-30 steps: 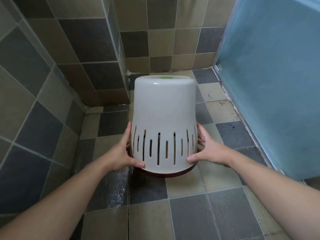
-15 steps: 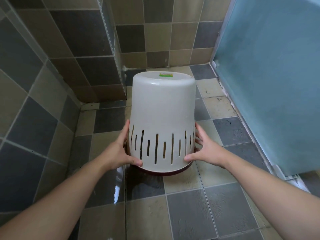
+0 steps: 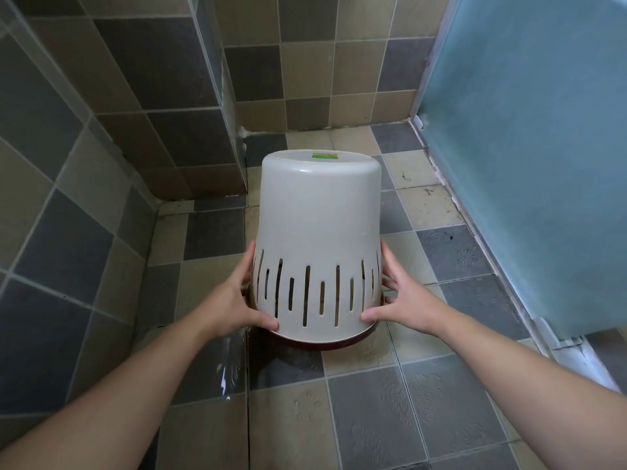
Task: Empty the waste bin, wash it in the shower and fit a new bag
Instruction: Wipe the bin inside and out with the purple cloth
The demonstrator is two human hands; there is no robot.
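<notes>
A white plastic waste bin is upside down over the tiled shower floor, its base with a green label facing up and away from me. Vertical slots run round its lower part, and a dark red rim is at the bottom, close to the floor; I cannot tell whether it touches. My left hand holds the bin's left side near the rim, thumb on the front. My right hand holds the right side in the same way.
Tiled walls stand to the left and at the back, with a jutting wall corner behind the bin. A frosted blue glass panel closes off the right. The floor tiles near my left wrist look wet.
Both hands keep their hold on the upturned bin. It has tipped slightly, so more of the labelled base shows, and the view has shifted a little.
</notes>
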